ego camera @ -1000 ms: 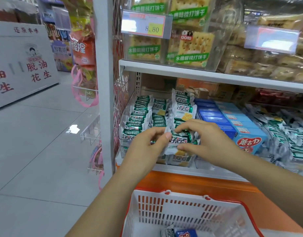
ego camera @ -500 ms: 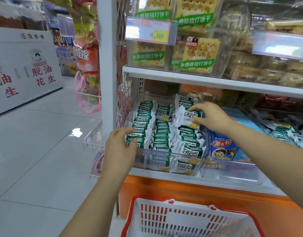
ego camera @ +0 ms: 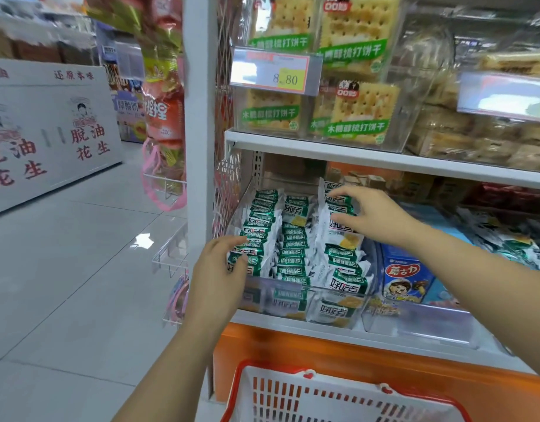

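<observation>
Green-and-white snack packets [ego camera: 293, 254] stand in three rows inside a clear bin [ego camera: 338, 291] on the lower shelf. My left hand [ego camera: 217, 275] is at the front of the left row, its fingers curled round the ends of a few packets [ego camera: 252, 254]. My right hand [ego camera: 375, 217] reaches to the back of the right row and pinches an upright packet [ego camera: 338, 236] between thumb and fingers.
A red and white shopping basket [ego camera: 323, 391] hangs below the shelf. A blue snack box [ego camera: 405, 277] stands to the right of the bin. Cracker packs [ego camera: 360, 111] and a price tag [ego camera: 274, 74] fill the upper shelf. Tiled aisle floor [ego camera: 80, 269] lies left.
Both hands left the middle of the bin, where they held one packet together. The left went to the front left row, the right to the back right row; the view came closer.
</observation>
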Motion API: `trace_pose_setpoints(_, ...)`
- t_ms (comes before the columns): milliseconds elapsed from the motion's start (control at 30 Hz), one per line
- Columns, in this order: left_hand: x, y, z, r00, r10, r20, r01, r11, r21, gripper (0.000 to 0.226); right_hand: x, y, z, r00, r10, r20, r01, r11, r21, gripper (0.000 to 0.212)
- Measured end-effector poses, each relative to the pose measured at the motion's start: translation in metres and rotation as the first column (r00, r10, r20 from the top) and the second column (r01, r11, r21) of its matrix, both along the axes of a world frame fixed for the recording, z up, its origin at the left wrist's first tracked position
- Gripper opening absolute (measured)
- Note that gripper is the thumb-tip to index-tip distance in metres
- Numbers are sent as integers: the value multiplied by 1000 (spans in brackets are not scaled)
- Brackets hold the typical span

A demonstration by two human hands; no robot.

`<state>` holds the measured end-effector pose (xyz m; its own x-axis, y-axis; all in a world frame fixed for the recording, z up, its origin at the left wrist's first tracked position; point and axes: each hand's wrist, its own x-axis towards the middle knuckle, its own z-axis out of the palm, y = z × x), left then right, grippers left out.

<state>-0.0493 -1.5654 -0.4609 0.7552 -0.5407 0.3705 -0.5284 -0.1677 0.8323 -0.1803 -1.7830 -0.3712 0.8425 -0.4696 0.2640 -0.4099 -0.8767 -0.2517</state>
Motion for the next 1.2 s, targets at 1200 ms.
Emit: trace_pose_setpoints(1200, 60, -5, -18, 895, 117, 432, -87, 992, -87, 15, 104, -33, 7, 984, -118, -137, 85, 972, -221, 38)
